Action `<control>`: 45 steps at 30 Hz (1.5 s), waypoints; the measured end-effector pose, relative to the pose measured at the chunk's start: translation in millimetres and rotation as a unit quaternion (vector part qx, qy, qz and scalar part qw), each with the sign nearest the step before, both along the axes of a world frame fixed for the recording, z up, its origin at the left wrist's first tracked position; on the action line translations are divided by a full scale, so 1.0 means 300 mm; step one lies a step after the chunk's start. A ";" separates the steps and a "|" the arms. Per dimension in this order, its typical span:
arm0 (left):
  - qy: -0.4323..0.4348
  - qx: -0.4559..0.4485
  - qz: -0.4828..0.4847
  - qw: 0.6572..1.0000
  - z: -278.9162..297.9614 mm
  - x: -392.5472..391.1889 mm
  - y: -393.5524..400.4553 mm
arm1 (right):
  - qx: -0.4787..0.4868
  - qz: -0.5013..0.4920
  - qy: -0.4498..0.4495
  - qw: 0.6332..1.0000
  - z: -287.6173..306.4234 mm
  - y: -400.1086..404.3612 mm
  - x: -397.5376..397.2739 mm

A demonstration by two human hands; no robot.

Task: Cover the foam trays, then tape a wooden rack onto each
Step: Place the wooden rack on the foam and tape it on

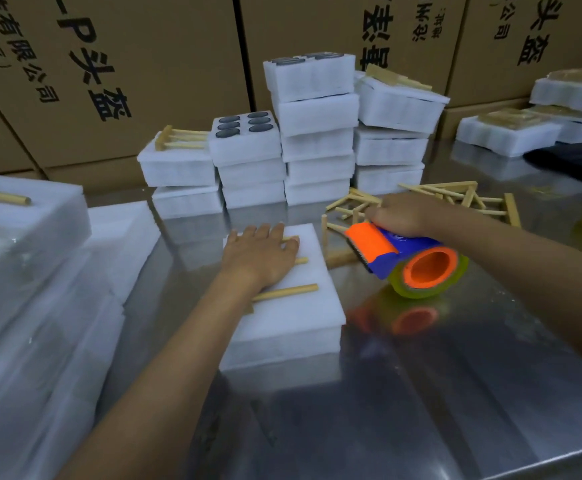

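From the head camera, the covered foam tray [284, 303] sits near the middle of the steel table [421, 393], closer to its left side, with a white foam lid already on top. A wooden rack [284, 292] lies across that lid, its dowels pointing right. The left hand [260, 256] is spread flat, palm down, pressing the rack onto the lid. The right hand [398, 214] is closed around the grip of an orange and blue tape dispenser [403, 254], held just beside the tray's right edge, above the table; the yellowish roll faces the camera.

The foam looks light and soft, so it would likely dent under hard pressure and slide on the slick steel; a flat palm seems the right hold. The rack looks thin, stiff and light, probably easy to knock askew, so it is best pinned at its middle while tape crosses the free ends.

Loose racks [455, 199] lie in a heap toward the far right edge, and stacked trays [317, 133] stand along the far edge.
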State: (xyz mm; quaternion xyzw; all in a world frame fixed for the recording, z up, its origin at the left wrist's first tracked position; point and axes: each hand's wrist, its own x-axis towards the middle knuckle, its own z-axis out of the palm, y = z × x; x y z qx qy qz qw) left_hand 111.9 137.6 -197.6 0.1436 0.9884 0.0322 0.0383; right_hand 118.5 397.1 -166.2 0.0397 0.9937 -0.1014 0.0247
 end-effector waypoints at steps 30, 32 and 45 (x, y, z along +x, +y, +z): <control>-0.030 0.245 -0.126 0.961 -0.023 0.041 0.295 | 0.136 -0.118 0.141 0.974 -0.033 0.076 0.151; -0.024 0.259 -0.127 0.957 -0.019 0.046 0.291 | 0.160 -0.107 0.131 0.972 -0.031 0.041 0.147; -0.020 0.260 -0.149 0.954 -0.038 0.030 0.276 | 0.251 -0.082 0.112 0.958 -0.058 -0.056 0.105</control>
